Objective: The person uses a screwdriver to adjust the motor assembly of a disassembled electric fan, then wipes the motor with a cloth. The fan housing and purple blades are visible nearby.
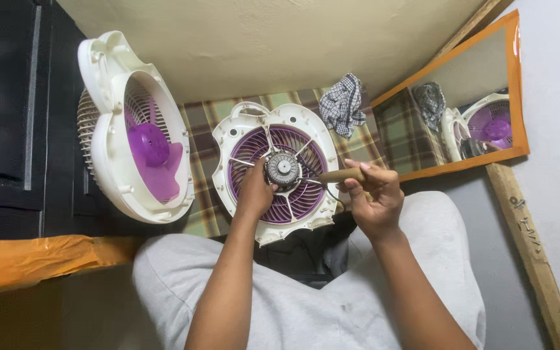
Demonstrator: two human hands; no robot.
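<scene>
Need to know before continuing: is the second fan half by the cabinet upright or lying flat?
Upright: the fan half stands on edge, leaning against the dark cabinet.

fan housing (pixel 273 172): cream plastic shell, rounded outline, purple radial grille inside, thin white spokes running from rim to hub. Lies tilted, propped against the person's lap, inner side facing up, on the plaid cloth.
motor (pixel 282 170): small round grey metal unit at the grille centre, shaft end pointing up at the camera. Seated in the hub where the spokes meet.
tool (pixel 339 175): wooden handle, roughly horizontal, thin metal shaft pointing left towards the motor; tip sits at the motor's right edge, contact not clear.
left hand (pixel 255 192): fingers on the motor's left side.
right hand (pixel 374 194): wrapped around the wooden handle.
</scene>
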